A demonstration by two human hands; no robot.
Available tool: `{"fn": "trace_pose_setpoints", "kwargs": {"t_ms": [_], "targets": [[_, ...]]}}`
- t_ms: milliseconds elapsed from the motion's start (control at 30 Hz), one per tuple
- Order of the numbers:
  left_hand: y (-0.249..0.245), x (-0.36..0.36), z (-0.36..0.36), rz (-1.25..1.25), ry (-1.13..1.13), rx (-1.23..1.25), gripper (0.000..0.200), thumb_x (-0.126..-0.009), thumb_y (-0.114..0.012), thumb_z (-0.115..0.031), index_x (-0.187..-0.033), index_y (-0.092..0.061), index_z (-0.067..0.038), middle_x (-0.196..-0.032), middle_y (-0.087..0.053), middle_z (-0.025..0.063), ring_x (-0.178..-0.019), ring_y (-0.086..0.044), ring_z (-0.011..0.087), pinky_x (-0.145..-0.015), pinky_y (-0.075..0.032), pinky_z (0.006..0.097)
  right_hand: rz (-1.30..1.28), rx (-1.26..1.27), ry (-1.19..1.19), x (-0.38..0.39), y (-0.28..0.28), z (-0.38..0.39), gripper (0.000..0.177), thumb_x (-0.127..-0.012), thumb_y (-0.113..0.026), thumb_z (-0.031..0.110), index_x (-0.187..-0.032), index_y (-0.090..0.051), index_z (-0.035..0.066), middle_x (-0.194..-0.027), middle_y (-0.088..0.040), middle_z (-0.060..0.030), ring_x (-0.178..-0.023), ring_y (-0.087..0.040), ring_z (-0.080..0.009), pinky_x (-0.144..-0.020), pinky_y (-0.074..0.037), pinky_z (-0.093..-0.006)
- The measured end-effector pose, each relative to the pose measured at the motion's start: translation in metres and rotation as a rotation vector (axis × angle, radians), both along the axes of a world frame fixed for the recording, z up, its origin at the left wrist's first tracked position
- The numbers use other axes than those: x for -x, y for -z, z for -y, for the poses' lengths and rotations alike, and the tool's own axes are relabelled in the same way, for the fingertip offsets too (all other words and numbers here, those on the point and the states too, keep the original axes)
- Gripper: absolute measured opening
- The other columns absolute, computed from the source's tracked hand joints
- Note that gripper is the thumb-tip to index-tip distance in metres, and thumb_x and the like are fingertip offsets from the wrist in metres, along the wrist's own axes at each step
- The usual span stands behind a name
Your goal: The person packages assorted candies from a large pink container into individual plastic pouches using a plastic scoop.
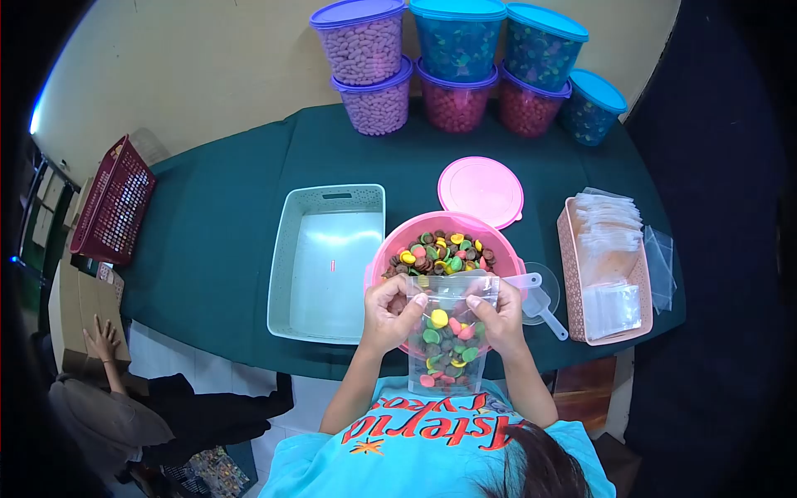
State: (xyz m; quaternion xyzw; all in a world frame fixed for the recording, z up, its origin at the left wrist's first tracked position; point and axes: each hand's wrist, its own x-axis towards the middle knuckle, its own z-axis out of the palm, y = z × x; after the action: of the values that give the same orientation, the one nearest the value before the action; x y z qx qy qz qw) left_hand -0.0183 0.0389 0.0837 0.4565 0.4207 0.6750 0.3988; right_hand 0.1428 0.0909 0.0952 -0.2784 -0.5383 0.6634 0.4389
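Observation:
A clear zip-top pouch (449, 349) hangs upright in front of the turquoise shirt, partly filled with brown, green, yellow and pink button-shaped sweets. My left hand (388, 315) is closed on its upper left edge, thumb in front. At the upper right edge my right hand (496, 319) pinches it the same way. Behind the pouch stands a pink tub (444, 222) holding more of these sweets (440, 253), its near part hidden by the pouch and hands. A translucent scoop (525, 281) lies across the tub's right rim, close to my right hand.
A pale green basket (279, 274) stands left of the tub, a pink lid (481, 191) behind it. Another scoop (544, 311) and a basket of empty pouches (647, 311) are at right. Lidded tubs (459, 50) line the back. At lower left, another person's hand (103, 339) touches a cardboard box (73, 311).

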Motion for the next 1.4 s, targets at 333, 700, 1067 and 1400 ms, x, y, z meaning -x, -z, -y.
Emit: {"fn": "trace_pose_setpoints", "kwargs": {"t_ms": [333,700,1067,1400], "targets": [[-0.009,0.002,-0.003,-0.119,0.083,-0.032,0.007,-0.074,-0.059,-0.005,-0.073,-0.056,0.002,-0.07,-0.056,0.0062,-0.059,-0.05,0.0092,-0.054,-0.04,0.0228,0.058,-0.19,0.04,-0.001,0.001,0.003,0.004,-0.076,-0.056,0.003,-0.073,-0.055,0.0,-0.067,-0.056,-0.0025,-0.061,-0.054,-0.0059,-0.054,-0.044,-0.0202],[-0.007,0.002,-0.001,-0.321,0.033,-0.052,0.006,-0.071,-0.061,-0.004,-0.069,-0.057,0.0,-0.065,-0.058,0.0062,-0.06,-0.052,0.0125,-0.055,-0.039,0.0259,0.15,0.054,-0.122,-0.001,-0.007,0.002,0.004,-0.076,-0.059,0.004,-0.077,-0.057,0.001,-0.069,-0.058,-0.0009,-0.061,-0.055,-0.0056,-0.055,-0.045,-0.0207],[-0.012,0.002,-0.001,-0.258,0.163,0.119,0.007,-0.072,-0.062,-0.005,-0.07,-0.06,0.002,-0.067,-0.057,0.0055,-0.063,-0.054,0.011,-0.056,-0.042,0.0241,0.158,-0.125,-0.142,0.002,0.0,0.001,0.007,-0.075,-0.06,0.005,-0.078,-0.055,0.001,-0.071,-0.057,-0.0019,-0.064,-0.054,-0.0054,-0.056,-0.044,-0.0209],[-0.015,0.003,-0.001,-0.149,0.238,0.049,0.016,-0.074,-0.057,-0.007,-0.085,-0.062,0.004,-0.079,-0.06,0.0107,-0.072,-0.054,0.0155,-0.063,-0.043,0.027,0.146,-0.072,-0.099,0.007,-0.005,-0.001,0.015,-0.072,-0.065,0.007,-0.081,-0.054,0.002,-0.079,-0.056,-0.0023,-0.07,-0.054,-0.0071,-0.062,-0.044,-0.0219]]}}
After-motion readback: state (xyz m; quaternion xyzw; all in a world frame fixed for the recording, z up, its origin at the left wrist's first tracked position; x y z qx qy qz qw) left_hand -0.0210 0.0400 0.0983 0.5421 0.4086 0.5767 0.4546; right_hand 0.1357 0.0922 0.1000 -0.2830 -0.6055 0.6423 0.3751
